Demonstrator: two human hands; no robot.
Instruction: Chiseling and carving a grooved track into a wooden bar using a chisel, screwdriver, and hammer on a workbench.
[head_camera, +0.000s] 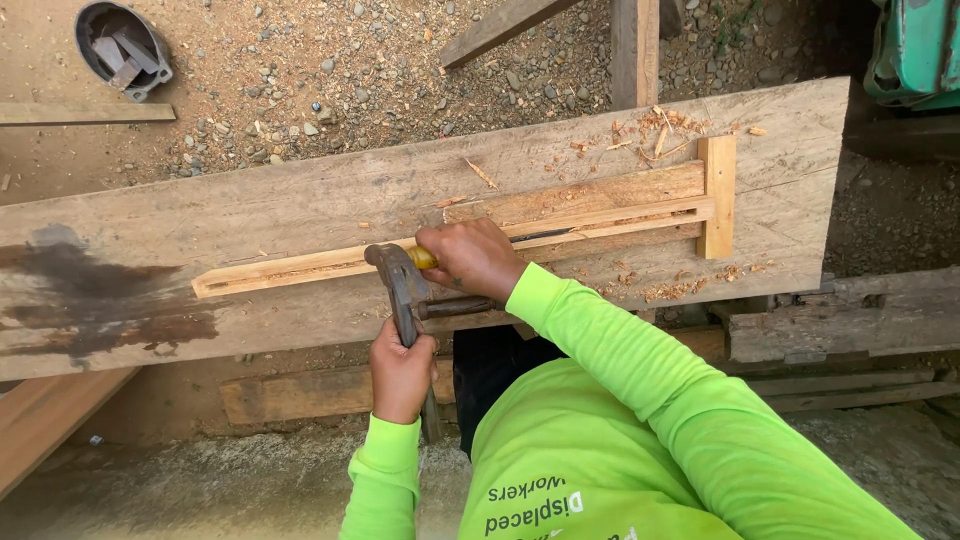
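Note:
My left hand (400, 372) grips the metal handle of a claw hammer (398, 280), whose head rests against the yellow butt of a chisel (423, 257). My right hand (476, 257) is closed around that chisel, hiding most of its handle. The dark blade (542, 235) points right along a long narrow wooden strip (290, 270). The strip lies on a wide weathered plank (250, 200) and butts against a small upright wooden stop block (718, 195) at the right. Both sleeves are bright green.
Wood chips (650, 130) lie scattered near the stop block. A dark round container (122, 48) holding metal pieces sits on the gravel (350, 70) at upper left. Loose boards (635, 45) lie beyond the plank, a green object (915, 50) at top right, more timber (840, 325) below right.

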